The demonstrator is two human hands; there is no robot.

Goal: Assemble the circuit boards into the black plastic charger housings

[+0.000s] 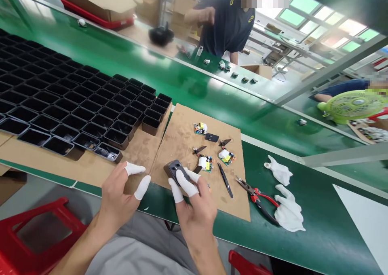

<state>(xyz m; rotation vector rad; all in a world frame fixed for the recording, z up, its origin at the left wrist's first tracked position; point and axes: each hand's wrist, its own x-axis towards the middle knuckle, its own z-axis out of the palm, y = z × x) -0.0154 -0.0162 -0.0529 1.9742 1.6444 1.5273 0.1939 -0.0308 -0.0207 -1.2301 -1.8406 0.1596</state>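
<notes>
My right hand (195,208), with white finger cots on its fingertips, grips a black plastic housing (172,166) whose upturned face has small holes. To the left, my left hand (117,194) is open, its cotted thumb and index finger apart with nothing between them. Small circuit boards (226,156) with yellow labels and white parts lie on the cardboard sheet (182,125) beyond the housing, some with dark flat pieces attached. Black tweezers (225,180) rest right of my right hand. Near the sheet's right edge are pliers (257,198) with red and black handles.
Rows of open black housings (81,101) fill the left side. Crumpled white gloves (289,210) lie by the pliers on the green bench. Across the green conveyor (194,83) stands a co-worker (224,20). A green fan (357,105) is at right; a red stool (45,230) stands lower left.
</notes>
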